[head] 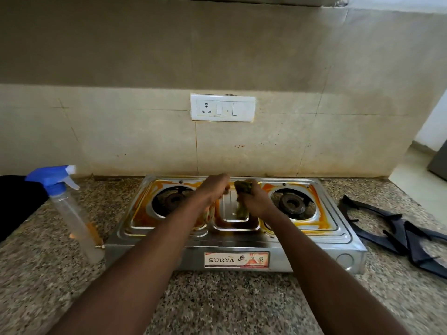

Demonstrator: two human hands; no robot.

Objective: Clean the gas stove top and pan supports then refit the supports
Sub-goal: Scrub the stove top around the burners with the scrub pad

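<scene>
Where burners [291, 205] sit, stove [169, 247] looks orange-stained.

Both bare forearms extended forward, converging. Right hand [254, 201] fisted round green scrub pad [242, 186]. Left hand [215, 188] just beside it, fingers curled, blurred; grip unclear.

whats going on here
A person is cleaning a two-burner gas stove. The right hand grips a green scrubbing cloth over the stove's middle; the left hand is beside it, too blurred to read. Orange stains cover the top. The pan supports lie off on the counter, right; a spray bottle stands left.
</scene>
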